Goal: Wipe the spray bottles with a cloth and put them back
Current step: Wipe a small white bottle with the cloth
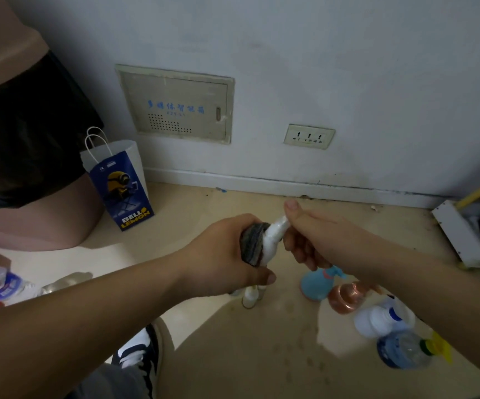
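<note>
My left hand [227,254] grips a grey cloth [251,243] and presses it against the neck of a small white spray bottle [273,236]. My right hand [305,240] holds that bottle by its nozzle end, thumb on top. The bottle is lifted above the floor, its lower body hidden behind the left hand. Below stand more bottles: small clear ones [250,298], a light blue sprayer [316,282], a copper-coloured bottle [345,298], a white bottle with a blue cap [380,319] and a clear blue bottle with a yellow trigger [405,352].
A blue and white paper bag [120,185] stands by the wall beside a pink bin with a black liner [31,168]. A water bottle [0,283] lies at the left. A white and yellow rack [469,231] stands at right. My shoe [141,352] is below.
</note>
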The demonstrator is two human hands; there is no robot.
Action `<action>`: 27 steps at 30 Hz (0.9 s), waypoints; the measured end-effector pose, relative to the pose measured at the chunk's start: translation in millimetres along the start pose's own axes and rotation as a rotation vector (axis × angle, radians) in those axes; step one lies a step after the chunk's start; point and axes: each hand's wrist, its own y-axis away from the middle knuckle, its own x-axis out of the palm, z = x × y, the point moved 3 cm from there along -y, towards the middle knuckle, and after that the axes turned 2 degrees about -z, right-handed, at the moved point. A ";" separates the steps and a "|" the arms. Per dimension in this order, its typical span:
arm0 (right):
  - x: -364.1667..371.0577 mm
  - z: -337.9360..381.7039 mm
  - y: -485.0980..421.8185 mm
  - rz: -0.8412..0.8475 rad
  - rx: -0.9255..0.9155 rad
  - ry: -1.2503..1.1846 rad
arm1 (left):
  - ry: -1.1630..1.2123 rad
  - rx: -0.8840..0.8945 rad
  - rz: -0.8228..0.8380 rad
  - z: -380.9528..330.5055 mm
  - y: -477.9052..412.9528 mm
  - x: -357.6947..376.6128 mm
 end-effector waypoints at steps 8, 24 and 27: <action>7.6 3.9 -5.7 -0.077 -0.184 0.186 | -0.240 0.222 -0.112 -8.8 -0.2 9.0; -3.1 -11.1 2.7 -0.175 -0.126 0.151 | 0.841 -0.590 -0.096 11.1 -4.8 2.7; -6.1 -9.1 11.6 -0.254 -0.132 0.223 | 0.291 -0.446 -0.134 8.3 -12.6 3.8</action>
